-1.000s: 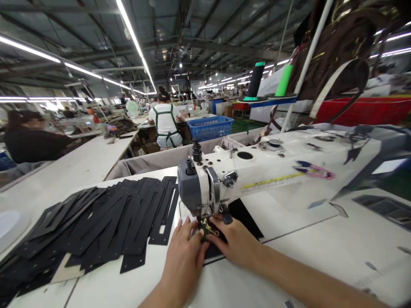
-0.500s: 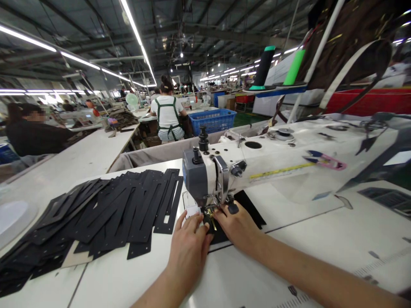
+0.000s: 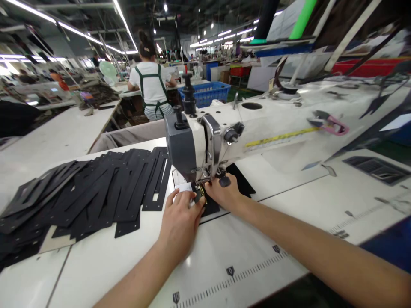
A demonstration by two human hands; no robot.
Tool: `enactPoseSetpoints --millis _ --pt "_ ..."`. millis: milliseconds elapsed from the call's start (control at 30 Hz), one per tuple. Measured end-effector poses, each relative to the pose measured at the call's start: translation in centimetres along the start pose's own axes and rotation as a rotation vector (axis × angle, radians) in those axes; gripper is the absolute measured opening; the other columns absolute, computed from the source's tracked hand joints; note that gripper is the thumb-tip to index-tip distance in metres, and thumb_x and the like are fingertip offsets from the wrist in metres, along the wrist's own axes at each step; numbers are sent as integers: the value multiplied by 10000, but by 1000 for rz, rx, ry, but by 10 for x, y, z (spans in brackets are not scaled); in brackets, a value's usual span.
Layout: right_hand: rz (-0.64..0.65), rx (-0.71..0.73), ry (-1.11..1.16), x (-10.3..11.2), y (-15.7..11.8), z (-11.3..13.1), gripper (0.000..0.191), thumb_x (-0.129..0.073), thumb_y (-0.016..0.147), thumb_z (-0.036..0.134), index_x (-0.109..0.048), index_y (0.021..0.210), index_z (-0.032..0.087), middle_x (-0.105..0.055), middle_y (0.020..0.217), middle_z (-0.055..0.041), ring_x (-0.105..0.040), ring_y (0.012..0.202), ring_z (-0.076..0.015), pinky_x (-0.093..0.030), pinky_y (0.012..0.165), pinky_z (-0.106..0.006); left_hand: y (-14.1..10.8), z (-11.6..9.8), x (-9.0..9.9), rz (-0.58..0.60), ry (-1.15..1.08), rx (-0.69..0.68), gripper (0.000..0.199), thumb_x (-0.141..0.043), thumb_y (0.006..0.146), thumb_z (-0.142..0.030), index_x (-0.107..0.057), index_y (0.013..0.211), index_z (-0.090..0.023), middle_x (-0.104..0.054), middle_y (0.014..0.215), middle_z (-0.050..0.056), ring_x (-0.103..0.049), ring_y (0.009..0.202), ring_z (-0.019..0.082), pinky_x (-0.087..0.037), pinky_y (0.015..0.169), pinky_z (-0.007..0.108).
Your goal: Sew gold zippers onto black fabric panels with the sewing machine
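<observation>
A white sewing machine (image 3: 272,124) stands in front of me, its dark grey head over a black flat piece (image 3: 241,179) on the table. My left hand (image 3: 180,216) is left of the needle area, fingers bent and thumb at the piece's near left edge. On the other side, my right hand (image 3: 226,194) reaches under the machine arm, its fingertips pressing the piece close to the presser foot. Between the hands a small gold-coloured strip (image 3: 203,194) glints; its kind is unclear. The needle and the right fingertips are partly hidden.
Many black slotted strips (image 3: 96,192) lie overlapping on the left of the table. Pink-handled snips (image 3: 334,124) rest on the machine arm beside a yellow measuring tape (image 3: 282,137). Ahead are a blue basket (image 3: 208,93) and a person (image 3: 152,83) in a green-strapped apron.
My view has tilted down and shifted, so the machine and table sit higher and further left. Both hands stay at the black piece near the presser foot.
</observation>
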State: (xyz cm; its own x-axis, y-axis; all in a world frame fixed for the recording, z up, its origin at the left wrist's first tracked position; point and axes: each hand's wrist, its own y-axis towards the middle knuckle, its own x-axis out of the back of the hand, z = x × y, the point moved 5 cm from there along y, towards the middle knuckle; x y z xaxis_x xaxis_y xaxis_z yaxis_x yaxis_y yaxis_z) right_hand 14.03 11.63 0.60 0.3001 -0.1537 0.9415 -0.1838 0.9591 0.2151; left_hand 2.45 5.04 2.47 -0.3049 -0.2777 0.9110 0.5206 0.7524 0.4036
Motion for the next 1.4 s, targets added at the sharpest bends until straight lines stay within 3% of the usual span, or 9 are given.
enactPoseSetpoints --millis 133,267,333,833,1167,1400 --pt "-8 82 50 9 -17 -2 250 -419 875 236 -647 891 134 -661 912 -103 -605 887 -214 -464 766 -311 -4 -1 5 -33 -5 59 225 -520 822 -189 -605 1029 -165 -602 1024 109 -567 954 239 -391 928 477" --pt "-130 483 193 25 -60 8 303 -403 883 187 -583 1098 72 -578 1160 -137 -498 1110 -217 -407 954 -381 -11 -6 8 -82 -76 3 186 -468 845 -167 -618 952 -136 -652 1023 111 -589 993 234 -407 928 464" --pt "-139 583 216 25 -73 12 329 -383 878 140 -563 1122 12 -562 1174 -178 -483 1139 -230 -411 969 -398 -13 -8 7 -102 -120 -47 180 -462 847 -155 -630 910 -149 -668 1002 101 -604 981 225 -420 917 460" --pt "-162 591 189 20 -60 15 326 -382 861 98 -575 1099 -12 -601 1111 -178 -542 1072 -237 -464 929 -359 -2 -3 5 -134 -80 -131 199 -432 854 -136 -625 899 -153 -672 999 104 -615 968 226 -441 900 468" --pt "-212 550 251 23 -41 16 296 -384 835 65 -616 1017 75 -649 1018 -138 -611 926 -218 -513 834 -348 7 14 -2 -159 -122 -105 205 -453 833 -151 -629 922 -205 -678 995 62 -621 946 222 -437 880 453" --pt "-255 526 246 19 -46 11 285 -446 828 94 -586 1075 78 -637 1040 -145 -589 979 -236 -505 853 -377 2 12 0 -138 -55 -59 205 -450 823 -145 -631 903 -198 -658 1048 80 -599 993 251 -419 896 491"
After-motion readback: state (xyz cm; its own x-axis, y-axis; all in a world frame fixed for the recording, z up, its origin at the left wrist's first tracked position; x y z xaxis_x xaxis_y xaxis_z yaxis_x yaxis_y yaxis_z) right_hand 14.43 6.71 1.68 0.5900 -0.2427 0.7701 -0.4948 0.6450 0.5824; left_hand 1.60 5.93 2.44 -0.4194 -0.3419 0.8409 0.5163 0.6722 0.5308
